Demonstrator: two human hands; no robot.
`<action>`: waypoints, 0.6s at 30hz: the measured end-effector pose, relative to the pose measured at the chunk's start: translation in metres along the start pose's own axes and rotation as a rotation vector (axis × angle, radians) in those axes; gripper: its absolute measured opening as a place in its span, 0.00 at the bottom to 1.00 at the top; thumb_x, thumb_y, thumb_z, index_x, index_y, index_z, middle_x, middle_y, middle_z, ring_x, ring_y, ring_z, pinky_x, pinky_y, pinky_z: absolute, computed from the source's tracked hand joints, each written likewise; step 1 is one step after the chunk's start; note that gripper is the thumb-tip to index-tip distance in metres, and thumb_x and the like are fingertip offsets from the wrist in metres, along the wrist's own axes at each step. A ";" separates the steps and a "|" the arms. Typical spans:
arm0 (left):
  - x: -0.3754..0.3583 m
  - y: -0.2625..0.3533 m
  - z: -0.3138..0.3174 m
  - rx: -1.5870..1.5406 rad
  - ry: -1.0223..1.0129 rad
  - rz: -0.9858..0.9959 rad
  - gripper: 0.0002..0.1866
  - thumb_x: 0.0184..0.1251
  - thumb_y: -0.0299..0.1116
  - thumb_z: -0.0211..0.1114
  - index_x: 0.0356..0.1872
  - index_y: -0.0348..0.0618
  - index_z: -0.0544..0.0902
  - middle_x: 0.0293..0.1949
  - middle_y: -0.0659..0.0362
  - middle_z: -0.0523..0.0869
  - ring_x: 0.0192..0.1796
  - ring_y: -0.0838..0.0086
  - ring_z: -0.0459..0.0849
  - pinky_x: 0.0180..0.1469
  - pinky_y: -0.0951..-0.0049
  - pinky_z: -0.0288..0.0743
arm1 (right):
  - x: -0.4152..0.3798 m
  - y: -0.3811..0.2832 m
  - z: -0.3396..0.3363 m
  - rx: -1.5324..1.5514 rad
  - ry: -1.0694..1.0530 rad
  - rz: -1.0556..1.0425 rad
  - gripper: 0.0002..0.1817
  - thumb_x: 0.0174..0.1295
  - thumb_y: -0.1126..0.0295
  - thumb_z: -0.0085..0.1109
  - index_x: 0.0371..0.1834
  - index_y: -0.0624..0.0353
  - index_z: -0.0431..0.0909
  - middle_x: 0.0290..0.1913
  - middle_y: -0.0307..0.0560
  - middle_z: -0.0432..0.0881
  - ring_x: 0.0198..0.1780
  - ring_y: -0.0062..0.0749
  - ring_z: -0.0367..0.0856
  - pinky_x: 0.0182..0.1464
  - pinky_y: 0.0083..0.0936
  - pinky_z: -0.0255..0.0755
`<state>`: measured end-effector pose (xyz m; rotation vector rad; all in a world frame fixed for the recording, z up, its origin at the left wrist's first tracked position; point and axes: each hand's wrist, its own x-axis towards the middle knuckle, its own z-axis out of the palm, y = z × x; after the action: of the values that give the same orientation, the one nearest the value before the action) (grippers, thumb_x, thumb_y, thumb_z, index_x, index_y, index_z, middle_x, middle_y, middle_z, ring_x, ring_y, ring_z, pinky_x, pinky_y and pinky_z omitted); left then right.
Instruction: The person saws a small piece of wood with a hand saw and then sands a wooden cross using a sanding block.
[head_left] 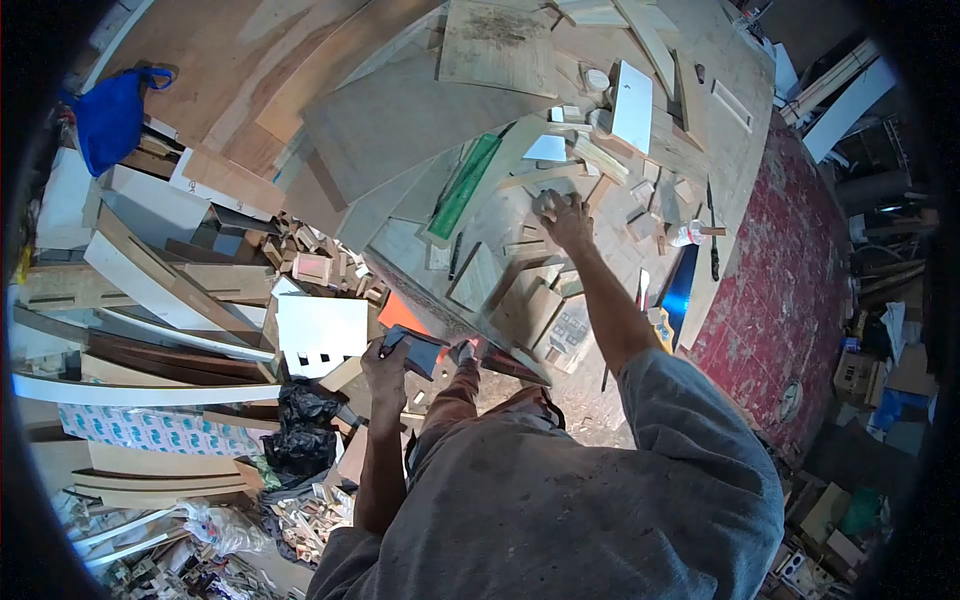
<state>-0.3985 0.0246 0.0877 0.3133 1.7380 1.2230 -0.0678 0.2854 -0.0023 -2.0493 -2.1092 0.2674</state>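
My left hand (384,372) is down by my left side, off the edge of the workbench. Its fingers are closed on a dark grey sheet (418,352) that looks like folded sandpaper. My right hand (566,222) reaches forward over the workbench (625,275). Its fingers curl down near small wood offcuts, around something pale that I cannot make out. Left of that hand lies a green strip (465,187) on a board. Beyond it are a white block (632,107) and a small white piece (546,148).
A blue-bladed handsaw (680,290) and a dark-handled tool (714,250) lie along the bench's right side. Large panels (385,125) cover the bench's far left. Stacked boards (160,275), a black plastic bag (303,430) and wood scraps (310,520) crowd the floor at left.
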 end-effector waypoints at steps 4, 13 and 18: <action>0.016 -0.006 -0.015 0.182 0.065 0.137 0.06 0.60 0.24 0.71 0.31 0.34 0.81 0.26 0.64 0.79 0.26 0.80 0.76 0.29 0.73 0.73 | 0.026 0.029 0.032 0.171 -0.010 -0.027 0.32 0.61 0.57 0.68 0.70 0.45 0.73 0.62 0.64 0.75 0.60 0.62 0.77 0.58 0.53 0.77; -0.004 0.027 0.014 0.136 -0.013 0.135 0.06 0.62 0.23 0.66 0.30 0.30 0.78 0.22 0.61 0.80 0.23 0.77 0.78 0.27 0.69 0.73 | -0.029 0.020 0.009 0.816 0.112 0.305 0.26 0.67 0.49 0.64 0.53 0.63 0.82 0.33 0.46 0.83 0.31 0.32 0.82 0.35 0.30 0.76; -0.003 0.006 0.033 0.455 0.040 0.367 0.12 0.61 0.28 0.69 0.26 0.31 0.77 0.21 0.64 0.73 0.27 0.78 0.68 0.32 0.68 0.67 | -0.038 0.031 -0.022 0.445 0.122 0.250 0.36 0.55 0.48 0.73 0.63 0.58 0.77 0.57 0.66 0.78 0.58 0.62 0.79 0.58 0.50 0.77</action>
<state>-0.3720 0.0450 0.0932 0.9144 2.0462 1.0714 -0.0309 0.2481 0.0104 -1.9888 -1.5486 0.5742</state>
